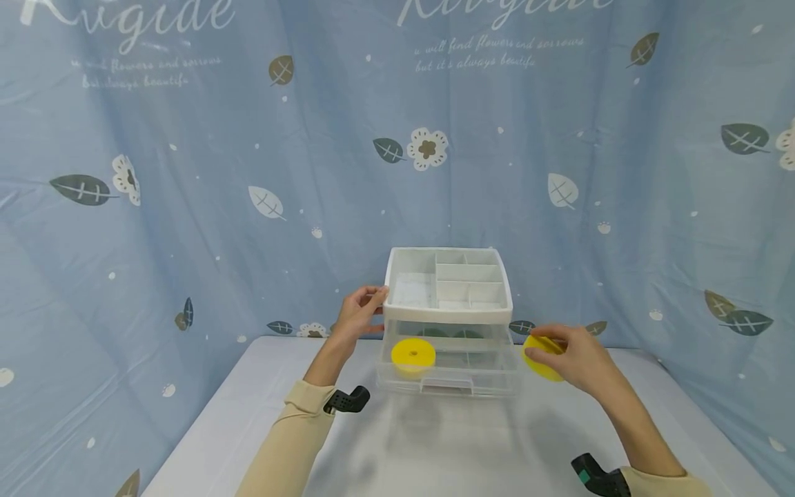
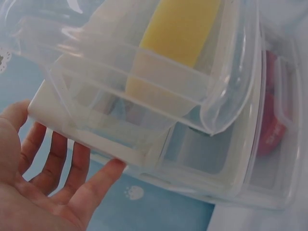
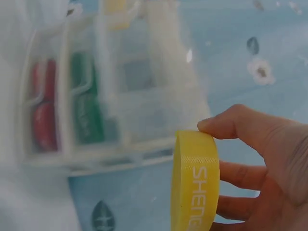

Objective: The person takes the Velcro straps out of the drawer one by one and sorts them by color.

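Note:
A white drawer organizer (image 1: 448, 315) with clear drawers stands on the table. One clear drawer (image 1: 448, 384) is pulled out, with a yellow tape roll (image 1: 413, 354) in its left part. My left hand (image 1: 360, 312) rests on the organizer's left side, its fingertips touching the white wall (image 2: 82, 137). To the right of the drawer, my right hand (image 1: 574, 352) pinches a second yellow tape roll (image 3: 195, 180) between thumb and fingers. White letters show on that roll's band. It is apart from the organizer.
Through the lower drawers show red rolls (image 3: 44, 106) and green rolls (image 3: 86, 103). The organizer's top tray (image 1: 415, 286) has several compartments. A blue patterned curtain (image 1: 335, 172) hangs behind the white table (image 1: 248, 407).

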The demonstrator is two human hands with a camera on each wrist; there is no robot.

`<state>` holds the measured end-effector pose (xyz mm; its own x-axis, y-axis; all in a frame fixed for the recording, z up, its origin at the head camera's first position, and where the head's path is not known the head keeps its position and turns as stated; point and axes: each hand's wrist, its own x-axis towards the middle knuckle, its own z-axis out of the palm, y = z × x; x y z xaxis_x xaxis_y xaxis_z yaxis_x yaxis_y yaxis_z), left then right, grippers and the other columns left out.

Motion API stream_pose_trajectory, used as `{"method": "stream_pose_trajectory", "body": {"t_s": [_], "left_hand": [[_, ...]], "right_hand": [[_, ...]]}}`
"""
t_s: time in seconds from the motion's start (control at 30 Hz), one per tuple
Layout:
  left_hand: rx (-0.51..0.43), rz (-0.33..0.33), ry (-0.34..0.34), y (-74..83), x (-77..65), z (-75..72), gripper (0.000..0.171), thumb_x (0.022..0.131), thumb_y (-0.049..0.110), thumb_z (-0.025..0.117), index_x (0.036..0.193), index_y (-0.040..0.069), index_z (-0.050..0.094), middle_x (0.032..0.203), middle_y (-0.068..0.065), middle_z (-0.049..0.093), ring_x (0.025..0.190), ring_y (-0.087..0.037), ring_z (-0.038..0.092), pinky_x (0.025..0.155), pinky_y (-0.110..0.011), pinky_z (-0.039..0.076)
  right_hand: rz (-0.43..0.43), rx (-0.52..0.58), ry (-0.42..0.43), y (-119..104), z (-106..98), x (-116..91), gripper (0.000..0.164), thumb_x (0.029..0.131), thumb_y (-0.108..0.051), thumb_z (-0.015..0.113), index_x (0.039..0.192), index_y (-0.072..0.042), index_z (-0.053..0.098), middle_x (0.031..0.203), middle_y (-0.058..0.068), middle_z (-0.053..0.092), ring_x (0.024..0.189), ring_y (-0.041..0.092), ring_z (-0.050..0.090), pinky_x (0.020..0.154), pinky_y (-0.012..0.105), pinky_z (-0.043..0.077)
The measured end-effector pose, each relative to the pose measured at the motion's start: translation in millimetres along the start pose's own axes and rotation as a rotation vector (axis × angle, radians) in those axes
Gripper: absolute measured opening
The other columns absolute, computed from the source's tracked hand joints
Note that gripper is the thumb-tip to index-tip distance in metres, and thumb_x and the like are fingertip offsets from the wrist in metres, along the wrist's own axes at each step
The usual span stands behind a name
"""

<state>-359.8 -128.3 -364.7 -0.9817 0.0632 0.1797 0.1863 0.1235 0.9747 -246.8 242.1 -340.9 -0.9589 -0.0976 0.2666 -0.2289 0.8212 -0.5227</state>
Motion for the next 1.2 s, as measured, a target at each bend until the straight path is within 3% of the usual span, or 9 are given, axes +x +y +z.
{"method": "stream_pose_trajectory", "body": {"t_s": [0.23, 0.5, 0.7, 0.83, 1.03, 1.2], "left_hand": [[-0.006, 0.003, -0.005, 2.1, -1.1, 0.2, 0.050, 0.090, 0.055, 0.064, 0.119, 0.015, 0.063, 0.120, -0.011, 0.061, 0.100, -0.022, 0.064, 0.080, -0.043, 0.061], [-0.011, -0.001, -0.004, 2.5, -1.9, 0.6, 0.047, 0.089, 0.055, 0.064, 0.118, 0.016, 0.063, 0.118, -0.009, 0.062, 0.100, -0.022, 0.064, 0.081, -0.045, 0.060], [-0.008, 0.007, -0.001, 1.4, -2.3, 0.7, 0.048, 0.089, 0.055, 0.065, 0.118, 0.016, 0.063, 0.116, -0.008, 0.062, 0.098, -0.020, 0.064, 0.081, -0.045, 0.060], [-0.007, 0.003, 0.002, 1.1, -3.0, 0.6, 0.047, 0.089, 0.055, 0.065, 0.117, 0.017, 0.064, 0.115, -0.008, 0.062, 0.098, -0.020, 0.064, 0.080, -0.043, 0.061], [-0.001, 0.006, 0.008, 0.1, -2.6, 1.4, 0.049, 0.088, 0.057, 0.064, 0.117, 0.017, 0.063, 0.116, -0.009, 0.062, 0.099, -0.021, 0.064, 0.079, -0.041, 0.061], [-0.009, 0.009, 0.004, 0.3, -2.7, -0.1, 0.053, 0.087, 0.059, 0.064, 0.119, 0.016, 0.063, 0.117, -0.010, 0.062, 0.099, -0.021, 0.064, 0.079, -0.042, 0.061]], "right_hand": [[0.115, -0.058, -0.055, 36.0, 25.6, 3.9, 0.052, 0.087, -0.040, 0.071, 0.123, -0.003, 0.067, 0.124, 0.029, 0.062, 0.103, 0.044, 0.063, 0.070, 0.047, 0.053], [0.237, -0.102, -0.081, 72.6, 68.8, 11.1, 0.051, 0.083, -0.038, 0.073, 0.120, -0.003, 0.068, 0.114, 0.024, 0.067, 0.086, 0.029, 0.061, 0.062, 0.041, 0.049], [0.195, -0.099, 0.031, 89.0, 100.2, 16.7, 0.045, 0.082, -0.024, 0.073, 0.117, 0.003, 0.068, 0.114, 0.027, 0.066, 0.087, 0.030, 0.062, 0.071, 0.047, 0.055], [0.195, -0.113, 0.068, 96.0, 110.8, 23.6, 0.044, 0.081, -0.019, 0.072, 0.118, 0.005, 0.066, 0.117, 0.029, 0.063, 0.093, 0.037, 0.063, 0.079, 0.054, 0.055], [0.214, -0.130, 0.020, 105.5, 119.4, 37.2, 0.046, 0.081, -0.019, 0.074, 0.120, 0.003, 0.065, 0.123, 0.031, 0.060, 0.101, 0.044, 0.061, 0.085, 0.061, 0.052], [0.181, -0.122, -0.022, 112.5, 126.8, 47.4, 0.046, 0.081, -0.021, 0.075, 0.120, 0.003, 0.066, 0.123, 0.030, 0.061, 0.091, 0.035, 0.061, 0.077, 0.055, 0.053]]}}
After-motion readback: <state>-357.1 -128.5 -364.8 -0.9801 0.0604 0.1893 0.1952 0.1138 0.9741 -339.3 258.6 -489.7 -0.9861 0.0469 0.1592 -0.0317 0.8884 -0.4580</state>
